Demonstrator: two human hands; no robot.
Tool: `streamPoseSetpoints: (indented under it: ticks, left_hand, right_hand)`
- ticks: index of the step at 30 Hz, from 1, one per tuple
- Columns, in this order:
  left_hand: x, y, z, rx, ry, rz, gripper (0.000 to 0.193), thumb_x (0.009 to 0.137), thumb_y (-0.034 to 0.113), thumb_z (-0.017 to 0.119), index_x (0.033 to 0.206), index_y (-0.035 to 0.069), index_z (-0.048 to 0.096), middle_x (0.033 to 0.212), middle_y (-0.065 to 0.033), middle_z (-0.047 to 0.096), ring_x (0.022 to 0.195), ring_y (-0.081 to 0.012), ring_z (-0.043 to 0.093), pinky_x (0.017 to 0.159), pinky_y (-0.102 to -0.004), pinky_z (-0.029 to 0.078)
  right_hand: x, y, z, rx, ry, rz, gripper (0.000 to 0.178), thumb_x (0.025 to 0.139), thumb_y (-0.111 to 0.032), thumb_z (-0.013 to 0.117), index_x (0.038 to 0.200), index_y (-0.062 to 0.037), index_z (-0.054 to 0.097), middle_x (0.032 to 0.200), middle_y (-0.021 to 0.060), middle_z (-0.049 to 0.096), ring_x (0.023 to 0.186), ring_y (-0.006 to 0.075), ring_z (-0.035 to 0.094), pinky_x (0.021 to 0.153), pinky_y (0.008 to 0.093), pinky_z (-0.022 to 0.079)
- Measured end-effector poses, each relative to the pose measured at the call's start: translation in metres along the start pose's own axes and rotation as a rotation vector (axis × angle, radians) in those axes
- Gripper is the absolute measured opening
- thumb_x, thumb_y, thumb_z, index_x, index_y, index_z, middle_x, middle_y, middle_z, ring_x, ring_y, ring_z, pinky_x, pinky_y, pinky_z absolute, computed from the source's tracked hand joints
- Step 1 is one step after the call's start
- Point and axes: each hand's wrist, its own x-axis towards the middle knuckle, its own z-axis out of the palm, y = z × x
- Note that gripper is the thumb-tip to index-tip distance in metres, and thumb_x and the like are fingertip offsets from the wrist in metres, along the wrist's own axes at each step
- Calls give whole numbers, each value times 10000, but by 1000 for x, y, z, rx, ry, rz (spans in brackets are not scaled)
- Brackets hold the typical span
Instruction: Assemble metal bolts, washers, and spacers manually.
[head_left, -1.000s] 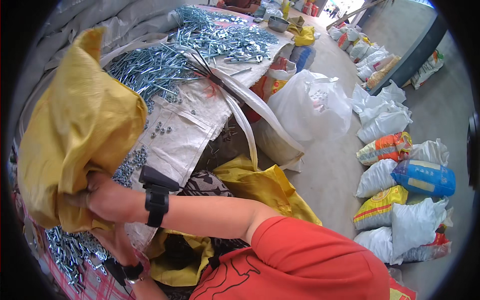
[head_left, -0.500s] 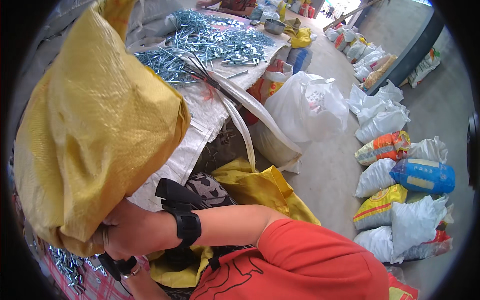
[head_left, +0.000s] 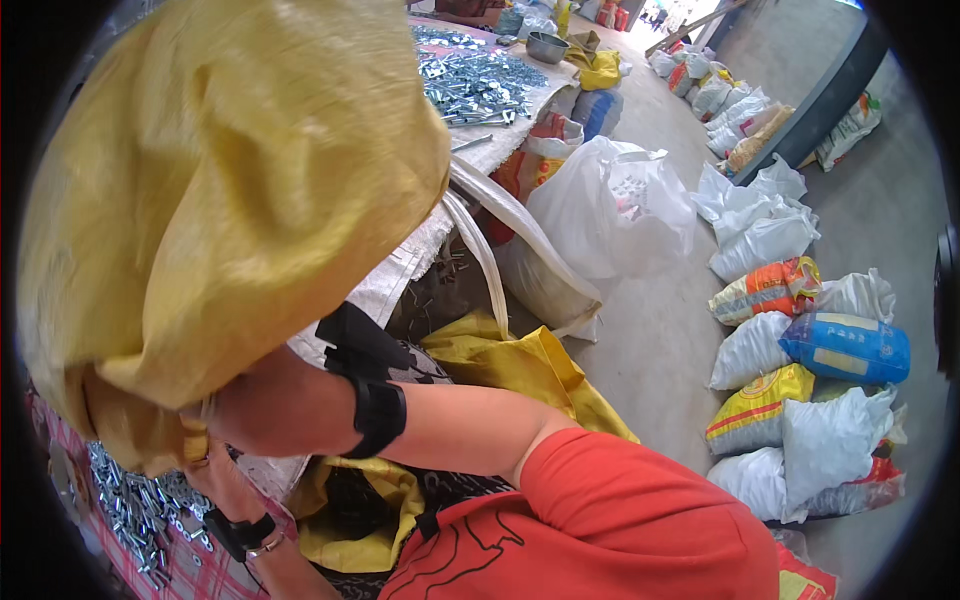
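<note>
A large yellow woven sack [head_left: 260, 210], bulging and creased, fills the left side of the view and hides part of the table. My right hand [head_left: 265, 405] grips its lower edge, fingers partly hidden by the folds. Just below, my left hand [head_left: 222, 482] is closed on the sack's gathered bottom edge. Under the sack, loose metal bolts [head_left: 135, 500] and washers lie on a red-and-white checked cloth [head_left: 215, 570]. Beyond the sack, a pile of long bolts [head_left: 480, 85] covers the white-sheeted table.
A metal bowl [head_left: 547, 47] stands at the table's far corner. White ties [head_left: 520, 230] hang off the table edge near a big white plastic sack [head_left: 610, 210]. Yellow sacking [head_left: 530, 370] lies by my lap. Several filled sacks [head_left: 760, 340] line the floor at right.
The yellow sack has swung up and to the right, now covering more of the bolt pile. Both hands have risen slightly with it, and more bolts show on the checked cloth.
</note>
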Motion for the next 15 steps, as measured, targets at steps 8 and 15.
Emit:
streamPoseSetpoints:
  ticks: [8, 15]
  left_hand:
    - [5, -7, -6, 496, -3, 208, 442, 923, 203, 628, 1219, -112, 534, 1248, -223, 571, 1160, -281, 540, 1022, -353, 381]
    - [9, -13, -17, 378, -57, 121, 428, 930, 181, 618, 1217, -121, 519, 1240, -194, 585, 1137, -269, 548, 996, -351, 398]
  right_hand:
    - [16, 1, -4, 335, -83, 232, 277, 909, -107, 626, 1165, -7, 596, 1096, 87, 649, 1024, 164, 591, 881, 301, 464]
    - [1, 14, -16, -458, -89, -370, 269, 887, -53, 606, 1146, 23, 594, 1094, 117, 655, 1029, 192, 609, 886, 313, 471]
